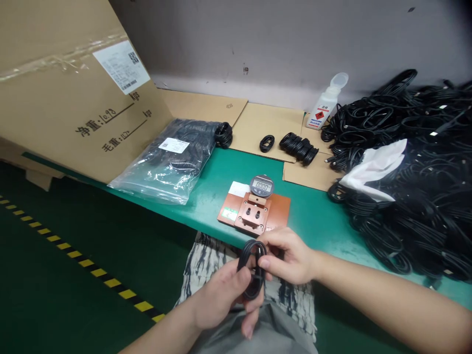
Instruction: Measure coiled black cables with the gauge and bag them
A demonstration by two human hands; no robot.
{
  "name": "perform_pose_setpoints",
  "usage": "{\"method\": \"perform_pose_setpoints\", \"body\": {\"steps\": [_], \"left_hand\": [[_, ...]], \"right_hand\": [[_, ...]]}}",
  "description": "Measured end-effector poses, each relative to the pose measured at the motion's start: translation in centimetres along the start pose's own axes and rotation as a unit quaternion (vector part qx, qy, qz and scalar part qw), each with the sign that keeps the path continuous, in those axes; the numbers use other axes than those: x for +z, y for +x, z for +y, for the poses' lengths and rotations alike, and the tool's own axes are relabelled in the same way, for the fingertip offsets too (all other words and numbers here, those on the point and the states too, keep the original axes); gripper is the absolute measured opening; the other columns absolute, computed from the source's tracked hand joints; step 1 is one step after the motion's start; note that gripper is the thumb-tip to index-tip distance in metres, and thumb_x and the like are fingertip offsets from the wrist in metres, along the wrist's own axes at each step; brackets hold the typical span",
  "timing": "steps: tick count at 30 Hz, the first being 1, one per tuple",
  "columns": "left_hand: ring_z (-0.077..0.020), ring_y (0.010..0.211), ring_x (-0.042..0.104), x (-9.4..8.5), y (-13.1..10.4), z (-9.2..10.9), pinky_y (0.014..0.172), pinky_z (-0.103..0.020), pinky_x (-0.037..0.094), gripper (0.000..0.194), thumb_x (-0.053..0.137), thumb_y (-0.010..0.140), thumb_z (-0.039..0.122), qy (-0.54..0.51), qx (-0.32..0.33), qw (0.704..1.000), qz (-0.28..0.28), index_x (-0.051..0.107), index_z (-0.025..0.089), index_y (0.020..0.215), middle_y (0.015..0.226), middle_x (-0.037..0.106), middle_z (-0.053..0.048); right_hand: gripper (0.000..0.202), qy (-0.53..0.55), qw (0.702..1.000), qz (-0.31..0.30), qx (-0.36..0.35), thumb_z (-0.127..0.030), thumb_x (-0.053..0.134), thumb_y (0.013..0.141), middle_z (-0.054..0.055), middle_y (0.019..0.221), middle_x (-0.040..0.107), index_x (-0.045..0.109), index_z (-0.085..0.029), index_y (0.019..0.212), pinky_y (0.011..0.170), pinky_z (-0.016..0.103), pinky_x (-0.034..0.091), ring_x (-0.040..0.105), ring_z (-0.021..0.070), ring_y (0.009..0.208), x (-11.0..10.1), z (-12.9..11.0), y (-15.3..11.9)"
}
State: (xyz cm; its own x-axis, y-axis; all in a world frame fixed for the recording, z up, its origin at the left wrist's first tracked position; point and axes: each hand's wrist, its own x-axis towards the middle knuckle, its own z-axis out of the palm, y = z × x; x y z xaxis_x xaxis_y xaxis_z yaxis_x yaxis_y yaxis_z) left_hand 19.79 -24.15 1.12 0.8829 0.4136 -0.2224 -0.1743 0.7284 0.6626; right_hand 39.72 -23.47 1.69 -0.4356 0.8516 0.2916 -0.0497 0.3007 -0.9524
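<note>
Between my two hands is a coiled black cable [245, 256], held above my lap just off the bench's front edge. My left hand [230, 292] grips the lower left of the coil, thumb on top and fingers beneath. With thumb and fingers closed, my right hand [287, 255] pinches the coil's right side near a connector end. Just beyond my hands, a digital dial gauge [261, 186] reading 0.000 is mounted on a copper-coloured metal fixture [253, 212] with a brown base plate.
A large cardboard box [66, 98] stands at the left by a clear bag of coiled cables [173, 160]. Several coils [298, 147] lie on cardboard at the back. A white bottle [324, 105] with its cap flipped up adjoins a big cable heap [413, 206] and a white cloth [376, 167].
</note>
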Motion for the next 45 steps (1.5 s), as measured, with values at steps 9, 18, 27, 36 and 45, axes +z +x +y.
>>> {"method": "perform_pose_setpoints", "body": {"steps": [9,18,27,36,45], "left_hand": [[-0.019,0.091,0.065,0.4,-0.2,1.8,0.083,-0.029,0.052,0.031,0.051,0.099,0.041,0.331,0.094,0.91,0.229,0.061,0.02,0.119,0.102,0.067,-0.007],[-0.0191,0.116,0.057,0.0,0.1,1.6,0.1,-0.028,0.047,0.034,0.047,0.1,0.021,0.466,0.196,0.823,0.26,0.06,0.029,0.13,0.124,0.057,-0.006],[-0.0198,0.105,0.062,-0.1,0.4,2.1,0.092,-0.028,0.049,0.031,0.049,0.097,0.015,0.496,0.179,0.808,0.263,0.067,0.024,0.12,0.112,0.065,-0.006],[-0.0164,0.078,0.067,0.1,0.3,2.0,0.069,-0.023,0.054,0.007,0.067,0.086,0.019,0.335,0.152,0.87,0.328,0.071,0.02,0.092,0.088,0.069,-0.003],[-0.0143,0.077,0.063,0.5,0.9,3.2,0.068,-0.02,0.052,0.007,0.08,0.077,0.019,0.268,0.181,0.908,0.267,0.073,0.018,0.077,0.082,0.066,-0.002]], "right_hand": [[0.024,-0.055,0.996,0.071,-0.01,-0.025,0.065,0.086,-0.007,0.052,0.044,0.05,-0.018,0.069,0.04,0.017,0.027,0.036,0.0048,0.043,0.2,0.5,-0.2],[0.023,-0.112,0.991,0.073,-0.015,-0.025,0.063,0.088,-0.008,0.053,0.042,0.048,-0.019,0.072,0.042,0.018,0.027,0.037,0.0056,0.043,0.5,0.5,0.0],[0.029,-0.157,0.985,0.06,-0.043,-0.03,0.066,0.088,-0.007,0.051,0.045,0.045,-0.021,0.069,0.043,0.02,0.028,0.04,0.0073,0.043,0.8,1.1,-0.4],[0.022,-0.162,0.982,0.064,-0.067,-0.024,0.048,0.097,-0.001,0.058,0.055,0.056,-0.018,0.078,0.048,0.022,0.037,0.048,0.0096,0.048,0.4,0.7,-0.3],[0.007,-0.122,0.99,0.076,-0.015,-0.023,0.057,0.093,-0.005,0.054,0.057,0.058,-0.016,0.093,0.04,0.018,0.032,0.043,0.0063,0.04,0.8,0.7,-0.3]]}}
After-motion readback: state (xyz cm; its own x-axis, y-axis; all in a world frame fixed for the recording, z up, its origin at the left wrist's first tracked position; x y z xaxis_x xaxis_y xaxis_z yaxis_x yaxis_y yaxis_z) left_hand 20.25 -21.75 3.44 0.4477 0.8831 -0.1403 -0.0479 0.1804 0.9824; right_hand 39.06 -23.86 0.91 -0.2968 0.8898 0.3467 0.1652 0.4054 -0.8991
